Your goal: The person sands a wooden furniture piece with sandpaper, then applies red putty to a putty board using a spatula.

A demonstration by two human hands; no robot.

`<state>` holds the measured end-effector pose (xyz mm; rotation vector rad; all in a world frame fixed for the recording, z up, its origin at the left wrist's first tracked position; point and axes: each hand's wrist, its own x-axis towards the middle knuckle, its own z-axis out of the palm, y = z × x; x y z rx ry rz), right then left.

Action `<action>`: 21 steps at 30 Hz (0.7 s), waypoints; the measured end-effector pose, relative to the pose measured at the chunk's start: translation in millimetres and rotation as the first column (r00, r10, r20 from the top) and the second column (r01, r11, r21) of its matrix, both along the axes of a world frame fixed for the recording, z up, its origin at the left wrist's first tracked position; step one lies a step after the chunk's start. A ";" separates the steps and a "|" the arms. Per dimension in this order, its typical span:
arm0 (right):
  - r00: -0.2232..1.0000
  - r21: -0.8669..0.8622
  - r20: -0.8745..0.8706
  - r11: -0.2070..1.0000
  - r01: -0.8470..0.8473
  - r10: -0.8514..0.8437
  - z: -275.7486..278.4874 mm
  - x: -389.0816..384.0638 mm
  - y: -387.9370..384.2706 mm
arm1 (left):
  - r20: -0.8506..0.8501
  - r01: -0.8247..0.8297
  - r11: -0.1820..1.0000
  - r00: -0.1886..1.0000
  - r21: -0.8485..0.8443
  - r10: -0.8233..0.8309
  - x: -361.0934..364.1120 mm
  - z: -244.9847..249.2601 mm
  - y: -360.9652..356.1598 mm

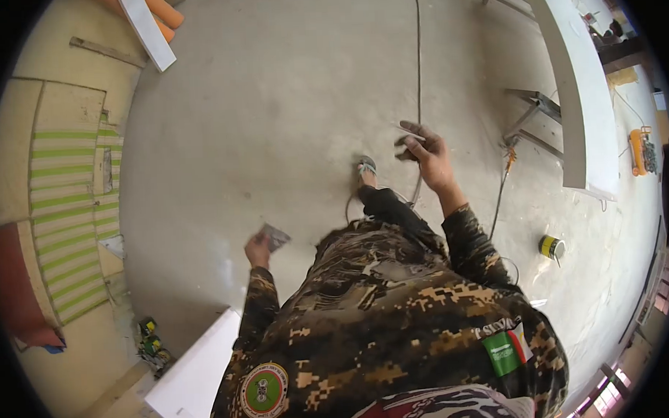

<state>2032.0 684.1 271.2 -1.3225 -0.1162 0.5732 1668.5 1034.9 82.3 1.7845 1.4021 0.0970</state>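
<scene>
Long-sleeved brown camouflage shirt [382,303] bears a round patch [263,392] and flag badge [504,353].

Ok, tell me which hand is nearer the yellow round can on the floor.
Right. The right hand, gripping a thin grey cable, is up-left of the yellow round can; the left hand, holding a small grey sheet, is far across the body.

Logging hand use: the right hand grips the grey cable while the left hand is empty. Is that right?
Not quite. The right hand does grip the grey cable, but the left hand is not empty: it holds a small grey sheet, as the head view shows.
</scene>
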 end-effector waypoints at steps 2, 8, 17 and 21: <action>0.966 -0.036 0.218 0.990 -0.138 0.142 5.0 49.9 31.0 | -0.079 -0.049 0.996 0.996 -0.078 0.043 -5.6 -1.6 -2.4; 0.947 0.111 0.257 0.968 -0.226 0.192 26.7 168.2 121.0 | -0.018 -0.388 0.899 0.920 -0.203 0.392 -40.3 -68.1 13.7; 0.943 -0.097 0.324 0.994 -0.044 0.073 11.2 325.0 314.9 | -0.162 -0.117 0.985 0.982 -0.129 0.095 118.6 -119.2 219.1; 0.974 -0.104 0.210 0.993 -0.064 0.084 15.9 386.7 379.9 | 0.026 0.030 0.974 0.999 -0.225 -0.024 305.9 -138.9 366.9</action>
